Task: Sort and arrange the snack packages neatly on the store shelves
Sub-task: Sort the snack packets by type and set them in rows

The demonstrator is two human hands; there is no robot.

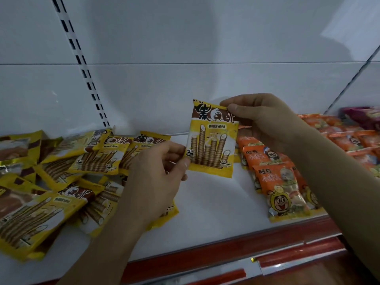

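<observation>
Back panel (205, 38): white, fills the upper half; a slotted upright (82, 64) runs down it at a slant, and a shadow falls across the right part.
Shelf (216, 202): white board with a red front strip (226, 249); both ends run out of view.
Yellow heap (61, 182): many yellow wafer-roll packets lie jumbled and overlapping on the left of the shelf; the outermost are cut off by the left edge, and the left forearm covers some.
Orange row (281, 182): orange snack packets with a cartoon face lie overlapped on the right of the shelf; the right arm hides part of the row, and the farther ones blur together.
Purple packets (362, 116): far right, blurred, print unreadable.
Right hand (267, 120): its grip is clamped on the top right corner of the held packet, thumb in front; the other fingers are hidden behind.
Left hand (158, 171): thumb and fingers pinch the packet's lower left edge.
Held packet (212, 140): yellow wafer-roll packet, upright, face to the camera, lifted above the bare middle of the shelf between the two groups.
</observation>
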